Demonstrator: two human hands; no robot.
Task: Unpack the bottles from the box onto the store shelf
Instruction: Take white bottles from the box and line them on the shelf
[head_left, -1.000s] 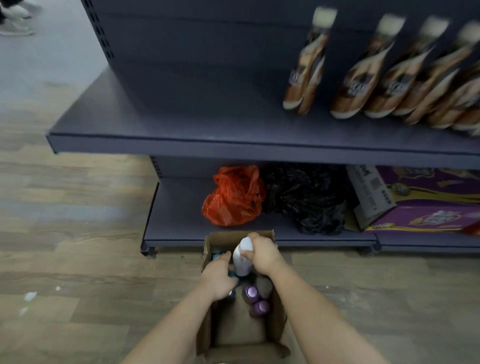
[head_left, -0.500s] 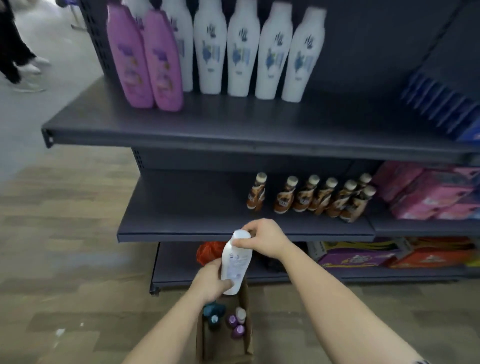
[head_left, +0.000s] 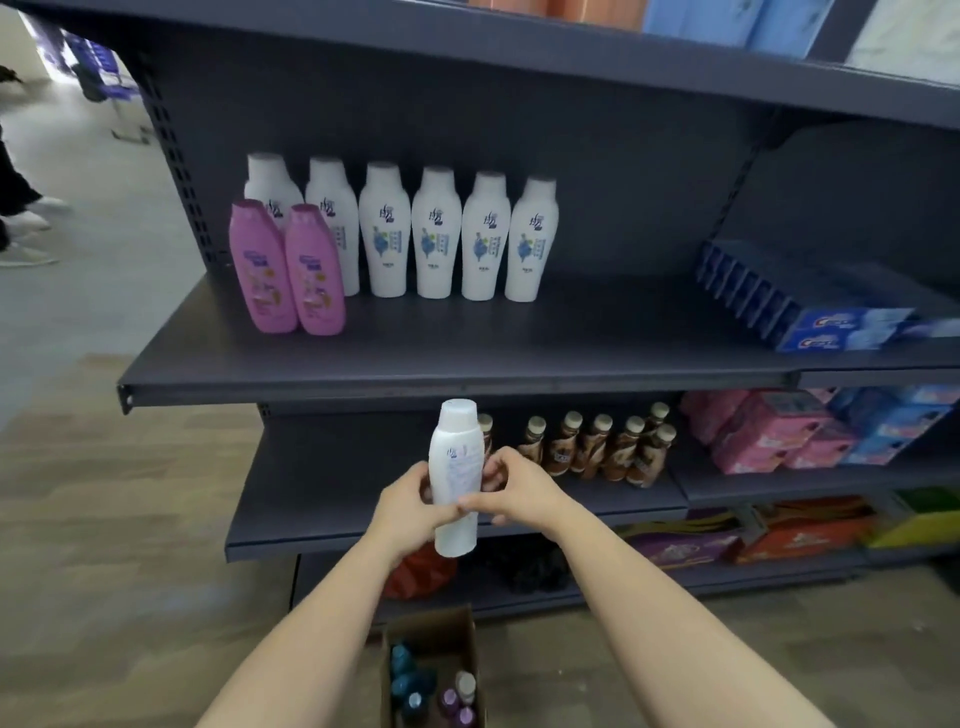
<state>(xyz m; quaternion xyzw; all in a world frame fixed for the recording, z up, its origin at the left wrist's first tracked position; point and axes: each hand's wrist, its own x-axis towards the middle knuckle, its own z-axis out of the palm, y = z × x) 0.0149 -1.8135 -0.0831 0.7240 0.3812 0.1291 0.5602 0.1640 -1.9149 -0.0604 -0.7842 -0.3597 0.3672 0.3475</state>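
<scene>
- Head view, step in hand: one white bottle (head_left: 456, 478) is out of the box (head_left: 431, 631) and in transit to the shelf (head_left: 467, 358). Placement is not yet done.
- Location: the bottle is held in the air, below the front lip of the shelf that carries the matching row (head_left: 431, 234). It is well above the box, which stands on the floor.
- Left grip (head_left: 410, 506): a bare hand clamped on the bottle's left side at mid-body, fingers curled round it.
- Right grip (head_left: 519, 491): a bare hand clamped on the right side, with the thumb across the near face and the fingers behind.
- Orientation: the long axis is close to vertical, cap up and base down. A face with small print is turned toward the wearer.
- Stock remaining: several bottle tops (head_left: 415, 680) show inside the box, so the task is judged only partly complete.
- Next move, as judged: raise the bottle clear of the lip, keep it upright, and set its base on the bare shelf just right of the row. A turn about the long axis is probably needed so that the front label faces outward like the others.
</scene>
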